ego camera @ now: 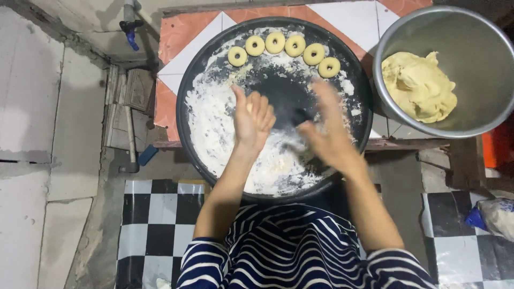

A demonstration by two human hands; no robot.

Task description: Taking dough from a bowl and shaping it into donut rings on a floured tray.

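- the left hand [252, 119] is raised over the tray with its fingers [256, 104] straight and close together, palm turned toward the other hand; a small pale bit shows by the thumb side, but whether it is dough pinched there cannot be told.
- the right hand [326, 128] is blurred; its fingers look spread and loose, gripping nothing that can be made out.
- the two hands are near each other but apart, both above the middle of the round black tray [184, 107].
- loose white flour [214, 128] covers the left and lower parts of the tray, leaving a dark bare patch in the middle.
- six ring-shaped dough pieces [275, 43] lie in a curved row along the tray's far edge, just beside one another.
- the tray rests on an orange-and-white tiled table [182, 37].
- to the right of the tray, a metal bowl [482, 32] holds a lump of pale yellow dough [420, 85].
- the forearms come out of navy-and-white striped sleeves [203, 265], over a black-and-white checkered floor [155, 225].
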